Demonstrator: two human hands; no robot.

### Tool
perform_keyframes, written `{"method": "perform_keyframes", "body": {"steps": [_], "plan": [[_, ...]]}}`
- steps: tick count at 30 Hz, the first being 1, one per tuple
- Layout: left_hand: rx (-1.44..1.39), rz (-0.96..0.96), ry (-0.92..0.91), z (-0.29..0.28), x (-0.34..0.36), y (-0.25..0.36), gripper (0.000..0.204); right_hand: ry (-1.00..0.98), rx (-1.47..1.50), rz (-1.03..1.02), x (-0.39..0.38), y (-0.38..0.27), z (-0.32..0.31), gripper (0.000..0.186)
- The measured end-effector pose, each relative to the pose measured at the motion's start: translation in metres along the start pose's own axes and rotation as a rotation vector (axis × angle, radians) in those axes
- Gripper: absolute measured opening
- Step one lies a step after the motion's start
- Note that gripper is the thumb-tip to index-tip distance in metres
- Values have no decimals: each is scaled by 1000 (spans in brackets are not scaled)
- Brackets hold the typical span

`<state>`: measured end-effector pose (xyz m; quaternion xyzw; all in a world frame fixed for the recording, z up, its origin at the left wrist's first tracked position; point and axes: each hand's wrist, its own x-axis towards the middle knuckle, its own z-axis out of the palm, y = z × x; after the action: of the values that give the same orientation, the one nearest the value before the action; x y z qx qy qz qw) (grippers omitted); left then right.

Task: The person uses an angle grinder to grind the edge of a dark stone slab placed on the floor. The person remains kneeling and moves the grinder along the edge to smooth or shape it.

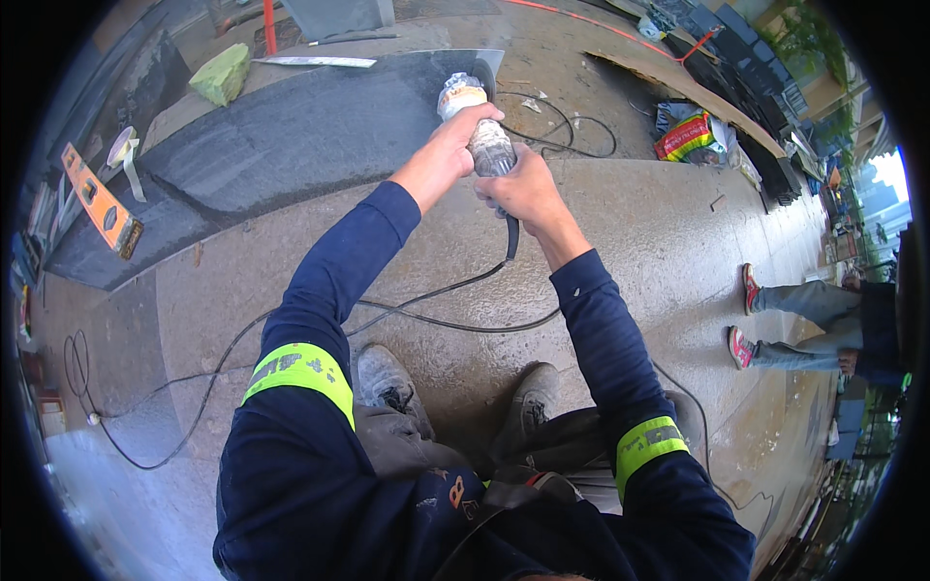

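Note:
Both arms reach forward to an angle grinder (491, 145), dusty and pale, with a black cord coming from its near end. My left hand (447, 157) wraps round its body toward the head. My right hand (530, 191) grips the rear of the body, nearer to me. The grinder's head is over the right end of a long dark grey stone slab (320, 121); whether its disc touches the stone cannot be made out. A pale curved edge shows at the slab's far right corner.
On the slab's left part lie an orange spirit level (100, 199), a tape roll (122, 147) and a green foam block (221, 76). The power cord (436, 290) loops across the floor near my shoes. A person in red shoes (743, 347) stands at right, below a colourful bag (690, 138).

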<state>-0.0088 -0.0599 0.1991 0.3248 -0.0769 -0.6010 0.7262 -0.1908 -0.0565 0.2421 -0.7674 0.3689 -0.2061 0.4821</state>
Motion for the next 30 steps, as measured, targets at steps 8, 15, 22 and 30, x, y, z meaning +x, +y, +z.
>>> {"method": "perform_keyframes", "body": {"steps": [8, 15, 22, 30], "plan": [[-18, -2, -18, 3, -4, -1, 31, 17, -11, -4, -5, -3, -2, 48], [9, -4, 48, 8, -5, -1, 33, -12, -80, 61, -6, -5, -5, 65], [21, -10, 19, 7, -3, -1, 34, -15, -60, 73, -8, -2, -5, 67], [50, -7, 53, -5, 3, -6, 31, -36, -15, 82, 0, 13, 4, 68]]}}
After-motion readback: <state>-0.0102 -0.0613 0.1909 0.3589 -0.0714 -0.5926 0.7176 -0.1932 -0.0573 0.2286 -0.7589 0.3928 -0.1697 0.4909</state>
